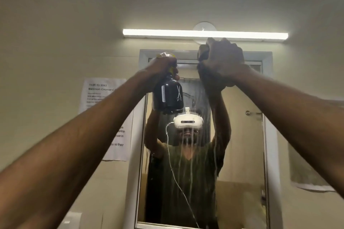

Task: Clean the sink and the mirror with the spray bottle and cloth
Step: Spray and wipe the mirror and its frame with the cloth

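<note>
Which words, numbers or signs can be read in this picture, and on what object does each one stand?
"TASK ID: 8062" and "Bathroom Counter C…", cut off by the left arm: on the paper sheet taped to the wall.
"…s to their": lower on the same sheet; its other lines are too blurred to read.
White comb and scissors signs, no words: on the black spray bottle that the left hand holds.
</note>
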